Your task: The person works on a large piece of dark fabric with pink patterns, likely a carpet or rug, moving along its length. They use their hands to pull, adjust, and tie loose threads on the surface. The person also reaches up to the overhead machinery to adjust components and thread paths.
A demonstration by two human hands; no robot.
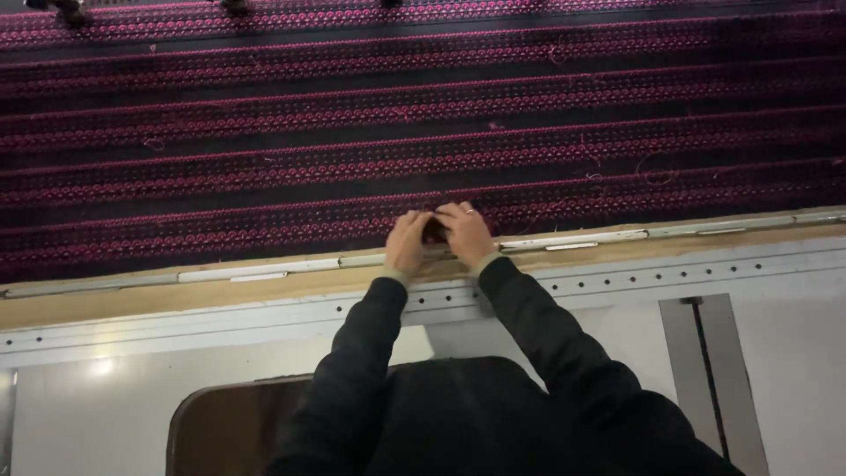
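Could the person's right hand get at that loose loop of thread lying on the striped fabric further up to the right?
Probably yes, with a stretch. The right hand sits at the fabric's near edge, and nothing lies between it and the thread loop.

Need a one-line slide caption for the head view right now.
Both hands, left and right, pinch the near edge of dark fabric with magenta stripes over a pale wooden rail.

A wide machine bed (pale metal frame, with a tan strip and white bars along its near edge) carried a dark fabric patterned in magenta bands, stretched flat across it. Loose pink threads lay scattered on the cloth, whose near edge met the strip.
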